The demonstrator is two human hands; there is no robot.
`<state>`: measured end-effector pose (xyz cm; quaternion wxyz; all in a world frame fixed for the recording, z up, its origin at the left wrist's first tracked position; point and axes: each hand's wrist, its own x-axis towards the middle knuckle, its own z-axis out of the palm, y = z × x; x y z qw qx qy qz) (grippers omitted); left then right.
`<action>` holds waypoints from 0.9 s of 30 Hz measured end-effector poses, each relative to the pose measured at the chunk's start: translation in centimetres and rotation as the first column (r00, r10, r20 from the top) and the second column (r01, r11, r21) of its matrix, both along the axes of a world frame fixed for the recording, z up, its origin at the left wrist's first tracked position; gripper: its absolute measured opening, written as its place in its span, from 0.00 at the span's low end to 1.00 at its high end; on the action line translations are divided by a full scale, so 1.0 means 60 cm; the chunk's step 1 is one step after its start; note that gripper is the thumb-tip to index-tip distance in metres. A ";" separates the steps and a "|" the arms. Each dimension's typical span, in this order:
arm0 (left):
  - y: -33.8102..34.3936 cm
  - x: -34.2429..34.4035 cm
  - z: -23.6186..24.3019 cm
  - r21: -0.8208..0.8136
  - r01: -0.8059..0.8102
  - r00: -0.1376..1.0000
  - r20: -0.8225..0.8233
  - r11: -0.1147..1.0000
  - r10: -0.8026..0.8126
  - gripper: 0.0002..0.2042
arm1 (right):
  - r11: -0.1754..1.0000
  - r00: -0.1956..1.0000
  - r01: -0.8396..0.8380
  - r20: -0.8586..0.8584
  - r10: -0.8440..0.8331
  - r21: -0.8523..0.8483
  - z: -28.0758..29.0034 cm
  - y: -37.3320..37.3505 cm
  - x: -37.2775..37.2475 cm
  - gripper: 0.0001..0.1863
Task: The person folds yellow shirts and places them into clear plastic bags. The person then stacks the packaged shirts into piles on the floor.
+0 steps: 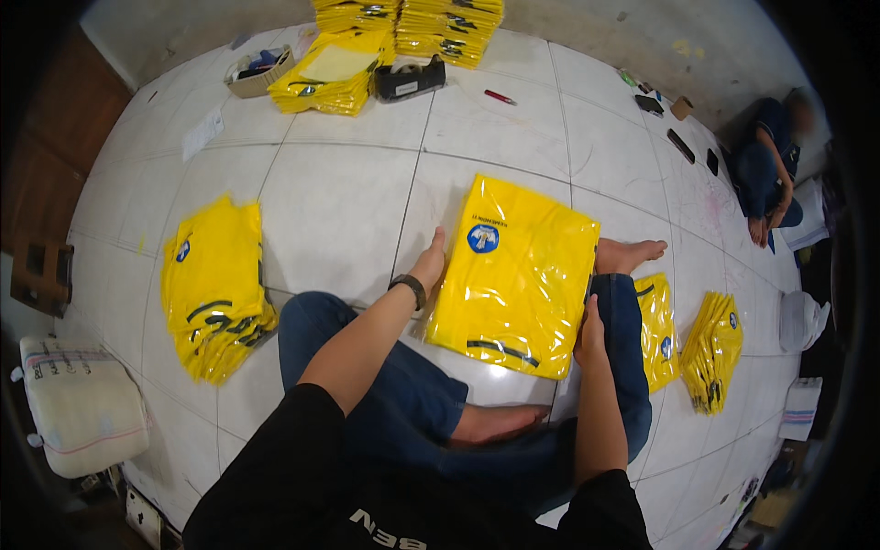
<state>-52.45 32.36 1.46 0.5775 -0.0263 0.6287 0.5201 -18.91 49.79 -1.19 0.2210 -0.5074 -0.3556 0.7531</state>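
Left hand (429, 266) and right hand (592, 335) at opposite side edges, grasps the plastic-wrapped yellow shirt (527, 275) between them over the tiled floor (344, 211). Seems mid-handling, perhaps squaring or positioning; probably calls next for level, even support from both sides.

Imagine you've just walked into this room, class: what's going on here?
A person seated on the white tiled floor holds a flat yellow package in clear plastic up between the left hand and right hand. A pile of similar yellow packages lies to the left, with more yellow packages to the right. Ahead, a black tape dispenser sits beside tall yellow stacks near the wall.
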 end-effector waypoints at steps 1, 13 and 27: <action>0.008 -0.003 0.005 0.050 0.001 0.999 0.036 0.999 -0.003 0.43 | 0.996 0.999 -0.003 -0.053 -0.002 -0.084 0.002 0.002 -0.009 0.35; 0.043 -0.008 0.008 0.337 -0.040 0.995 0.098 0.941 0.008 0.35 | 0.952 0.979 0.010 -0.191 -0.072 -0.307 0.079 0.025 -0.104 0.42; 0.451 -0.376 0.074 0.443 0.130 0.980 -0.194 0.887 -0.046 0.39 | 0.983 0.990 -0.081 -0.100 0.099 0.165 0.069 0.438 -0.517 0.37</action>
